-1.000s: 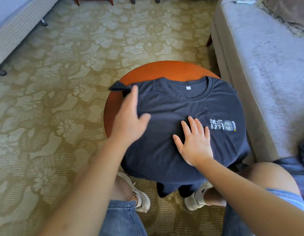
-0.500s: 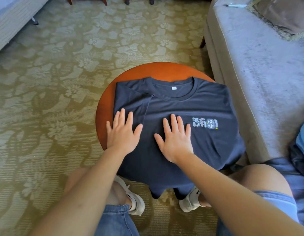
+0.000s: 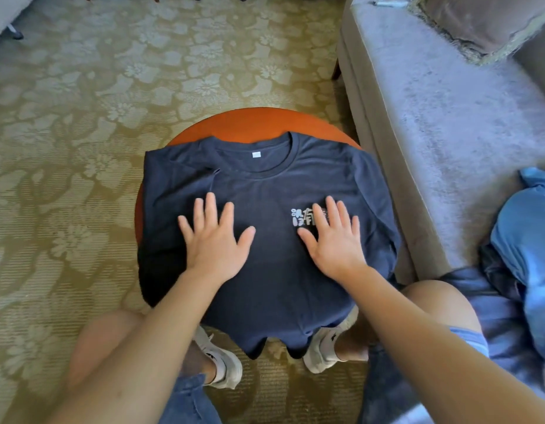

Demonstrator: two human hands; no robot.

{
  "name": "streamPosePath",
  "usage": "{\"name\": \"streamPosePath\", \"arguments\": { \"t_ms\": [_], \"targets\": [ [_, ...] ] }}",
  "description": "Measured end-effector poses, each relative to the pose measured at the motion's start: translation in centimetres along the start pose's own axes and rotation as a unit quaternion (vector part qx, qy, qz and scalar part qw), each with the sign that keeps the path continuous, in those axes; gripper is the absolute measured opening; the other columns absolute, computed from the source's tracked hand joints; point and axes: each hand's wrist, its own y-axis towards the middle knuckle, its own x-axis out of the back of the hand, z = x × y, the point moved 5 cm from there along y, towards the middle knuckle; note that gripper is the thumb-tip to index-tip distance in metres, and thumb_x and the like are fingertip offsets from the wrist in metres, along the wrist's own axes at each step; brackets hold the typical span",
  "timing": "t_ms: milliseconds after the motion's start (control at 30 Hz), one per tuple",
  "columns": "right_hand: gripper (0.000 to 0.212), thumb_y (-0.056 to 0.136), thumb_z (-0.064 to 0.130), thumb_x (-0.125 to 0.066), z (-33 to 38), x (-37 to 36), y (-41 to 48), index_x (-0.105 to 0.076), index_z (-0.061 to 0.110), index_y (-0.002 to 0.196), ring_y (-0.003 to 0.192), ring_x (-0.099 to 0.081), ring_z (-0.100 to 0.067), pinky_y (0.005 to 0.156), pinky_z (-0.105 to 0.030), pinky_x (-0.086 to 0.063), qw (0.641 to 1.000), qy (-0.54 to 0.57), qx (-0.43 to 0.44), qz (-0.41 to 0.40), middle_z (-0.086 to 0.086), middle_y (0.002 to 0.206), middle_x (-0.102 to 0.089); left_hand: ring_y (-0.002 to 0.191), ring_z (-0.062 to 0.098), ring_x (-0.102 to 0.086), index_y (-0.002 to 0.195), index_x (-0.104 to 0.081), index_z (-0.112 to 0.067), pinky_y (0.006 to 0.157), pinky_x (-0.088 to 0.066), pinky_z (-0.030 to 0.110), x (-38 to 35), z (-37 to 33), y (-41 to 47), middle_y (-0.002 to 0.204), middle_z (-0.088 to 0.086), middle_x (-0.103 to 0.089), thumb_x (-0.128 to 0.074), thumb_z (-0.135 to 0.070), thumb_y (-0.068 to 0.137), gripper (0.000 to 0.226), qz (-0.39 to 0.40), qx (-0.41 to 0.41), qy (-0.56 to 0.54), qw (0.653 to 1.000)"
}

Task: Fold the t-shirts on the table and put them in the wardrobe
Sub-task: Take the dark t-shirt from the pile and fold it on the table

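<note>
A dark navy t-shirt (image 3: 271, 194) lies face up on a round orange-brown table (image 3: 253, 123), collar away from me. Its left sleeve is folded inward over the chest. The hem hangs over the near edge. My left hand (image 3: 214, 240) lies flat with spread fingers on the left half of the shirt. My right hand (image 3: 334, 240) presses flat on the right half and covers part of the white chest print (image 3: 302, 217). More clothing, light blue (image 3: 528, 240) and dark blue (image 3: 497, 301), lies on the sofa at my right.
A grey sofa (image 3: 448, 123) stands close to the table's right side, with a cushion (image 3: 485, 22) at its far end. Patterned carpet (image 3: 81, 148) surrounds the table. My knees and white shoes (image 3: 225, 362) are under the near edge. Furniture legs show at the top left.
My left hand folded the left sleeve inward, then came down flat on the shirt. My right hand slid rightward over the chest print.
</note>
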Motion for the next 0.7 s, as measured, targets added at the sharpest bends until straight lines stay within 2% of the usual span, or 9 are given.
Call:
{"name": "streamPosePath", "arguments": {
  "t_ms": [100, 167, 233, 333, 400, 500, 600, 667, 700],
  "targets": [
    [0.060, 0.099, 0.053, -0.038, -1.3, 0.3, -0.3, -0.035, 0.018, 0.148, 0.150, -0.006, -0.026, 0.119, -0.053, -0.004, 0.998, 0.044, 0.015, -0.044, -0.007, 0.161, -0.015, 0.148, 0.024, 0.020, 0.156, -0.004, -0.028, 0.117, 0.008, 0.056, -1.4, -5.6, -0.1, 0.162, 0.004, 0.018, -0.022, -0.065, 0.096, 0.073, 0.018, -0.063, -0.002, 0.998],
    [0.058, 0.096, 0.049, -0.044, -3.8, 1.9, -0.1, -0.047, 0.012, 0.139, 0.143, -0.026, -0.034, 0.115, -0.057, -0.017, 0.986, 0.089, -0.048, -0.135, -0.015, 0.152, -0.033, 0.148, 0.024, 0.020, 0.156, -0.002, -0.030, 0.118, 0.008, 0.056, -2.3, -7.0, -0.2, 0.162, 0.002, 0.018, -0.018, -0.066, 0.095, 0.073, 0.026, -0.077, 0.011, 0.997],
    [0.061, 0.093, 0.049, -0.043, -7.3, 3.4, 0.1, -0.048, 0.007, 0.137, 0.134, -0.039, -0.040, 0.109, -0.054, -0.030, 0.963, 0.123, -0.144, -0.193, -0.021, 0.144, -0.042, 0.149, 0.022, 0.018, 0.156, -0.002, -0.031, 0.118, 0.007, 0.055, -2.5, -6.8, 0.2, 0.163, 0.001, 0.015, -0.017, -0.068, 0.094, 0.073, 0.025, -0.069, 0.013, 0.997],
    [0.064, 0.098, 0.050, -0.042, -11.0, 3.2, 0.3, -0.031, 0.011, 0.149, 0.133, -0.038, -0.039, 0.109, -0.048, -0.032, 0.932, 0.238, -0.249, -0.112, -0.018, 0.148, -0.035, 0.149, 0.020, 0.017, 0.156, -0.003, -0.032, 0.118, 0.007, 0.054, -2.2, -6.1, 1.0, 0.163, -0.001, 0.014, -0.017, -0.069, 0.093, 0.074, 0.024, -0.066, 0.019, 0.997],
    [0.070, 0.099, 0.054, -0.037, -11.4, 2.4, 0.3, -0.022, 0.014, 0.153, 0.137, -0.036, -0.036, 0.109, -0.044, -0.031, 0.912, 0.303, -0.272, -0.048, -0.015, 0.154, -0.031, 0.149, 0.020, 0.016, 0.156, -0.003, -0.032, 0.118, 0.006, 0.054, -2.1, -5.7, 1.4, 0.163, -0.001, 0.014, -0.018, -0.069, 0.093, 0.074, 0.022, -0.066, 0.024, 0.997],
    [0.075, 0.098, 0.060, -0.031, -11.6, 1.6, 0.1, -0.017, 0.014, 0.155, 0.141, -0.032, -0.033, 0.111, -0.043, -0.028, 0.876, 0.369, -0.311, -0.004, -0.012, 0.157, -0.030, 0.149, 0.019, 0.016, 0.155, -0.003, -0.033, 0.118, 0.006, 0.054, -2.0, -5.1, 1.7, 0.163, -0.002, 0.014, -0.018, -0.069, 0.093, 0.074, 0.023, -0.064, 0.027, 0.997],
    [0.081, 0.095, 0.068, -0.025, -12.3, 0.7, -0.2, -0.020, 0.014, 0.155, 0.142, -0.030, -0.033, 0.116, -0.047, -0.025, 0.821, 0.441, -0.361, 0.022, -0.010, 0.157, -0.029, 0.149, 0.019, 0.016, 0.155, -0.002, -0.033, 0.119, 0.006, 0.054, -1.9, -4.5, 1.8, 0.163, -0.002, 0.014, -0.017, -0.070, 0.093, 0.074, 0.024, -0.060, 0.029, 0.998],
    [0.078, 0.094, 0.070, -0.025, -12.9, 0.2, -0.6, -0.033, 0.016, 0.150, 0.131, -0.045, -0.031, 0.110, -0.048, -0.035, 0.777, 0.496, -0.386, 0.024, -0.008, 0.146, -0.045, 0.149, 0.018, 0.017, 0.155, -0.001, -0.033, 0.119, 0.006, 0.053, -1.9, -4.3, 1.7, 0.163, -0.003, 0.015, -0.016, -0.069, 0.093, 0.073, 0.026, -0.054, 0.029, 0.998],
    [0.069, 0.096, 0.066, -0.027, -13.0, 0.3, -0.9, -0.042, 0.019, 0.144, 0.117, -0.054, -0.028, 0.102, -0.044, -0.043, 0.752, 0.532, -0.390, 0.010, -0.006, 0.132, -0.056, 0.149, 0.018, 0.017, 0.155, -0.001, -0.033, 0.119, 0.006, 0.053, -1.9, -4.1, 1.6, 0.163, -0.003, 0.016, -0.015, -0.069, 0.093, 0.073, 0.027, -0.051, 0.029, 0.998]
  ]
}}
